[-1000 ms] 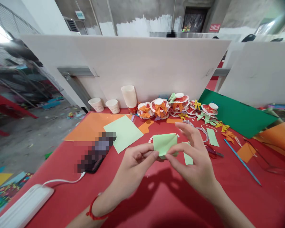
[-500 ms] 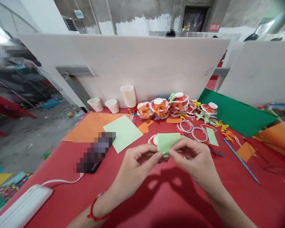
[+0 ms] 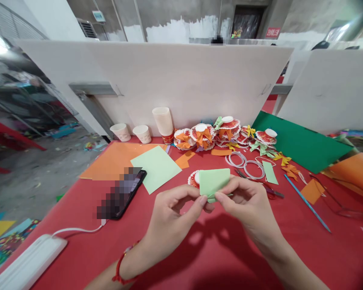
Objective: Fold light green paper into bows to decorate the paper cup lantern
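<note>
Both hands are pinching: the left hand point(image 3: 172, 219) is pressing its thumb against its fingers at the lower left edge of a small piece of green paper point(image 3: 213, 181), and the right hand point(image 3: 255, 209) is doing the same at the lower right, the two thumb tips lying near each other. The paper is hanging above the red table point(image 3: 169, 266), its smooth, matt upper part standing up as a flat four-sided flap while its bottom edge is bunching into small folds between the thumbs. Just behind it, a round red-and-white piece point(image 3: 194, 178) with a scalloped edge is partly showing.

To the left, a flat, crisp pale green sheet point(image 3: 155, 169) is overlapping a broad orange sheet point(image 3: 117, 157), and a glossy black phone point(image 3: 136, 187) is lying beside them. Farther back, tapering paper cups point(image 3: 141, 133) are standing near frilled paper ornaments point(image 3: 226, 123) bearing pointed bows. To the right, two thin pale rings point(image 3: 254, 170) are lying near scissors point(image 3: 275, 192), and a slender blue pencil point(image 3: 308, 204) is slanting past an orange paper square point(image 3: 313, 191).
</note>
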The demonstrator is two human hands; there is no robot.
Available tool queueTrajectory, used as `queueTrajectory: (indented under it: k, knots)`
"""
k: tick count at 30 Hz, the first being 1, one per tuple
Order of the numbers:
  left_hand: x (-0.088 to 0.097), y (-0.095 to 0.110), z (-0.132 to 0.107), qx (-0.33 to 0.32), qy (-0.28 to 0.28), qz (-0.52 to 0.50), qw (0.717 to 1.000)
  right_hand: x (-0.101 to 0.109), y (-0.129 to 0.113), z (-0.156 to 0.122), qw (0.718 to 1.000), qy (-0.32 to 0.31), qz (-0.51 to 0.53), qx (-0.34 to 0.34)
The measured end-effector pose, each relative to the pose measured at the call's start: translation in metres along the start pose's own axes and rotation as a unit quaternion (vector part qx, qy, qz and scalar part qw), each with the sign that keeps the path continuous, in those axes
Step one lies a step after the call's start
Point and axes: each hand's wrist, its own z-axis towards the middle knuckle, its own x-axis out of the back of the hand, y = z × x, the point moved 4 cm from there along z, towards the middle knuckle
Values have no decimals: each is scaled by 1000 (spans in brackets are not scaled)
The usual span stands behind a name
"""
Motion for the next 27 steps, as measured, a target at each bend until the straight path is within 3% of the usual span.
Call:
queueTrajectory:
  k: [16, 27]
  knots:
    - [-8, -5, -2, 25, 16, -35, 999, 2, 3, -6, 999, 26, -30, -12]
    - [-3, -10, 5, 20, -63, 28, 997, -1, 7, -6, 997, 33, -74, -2]
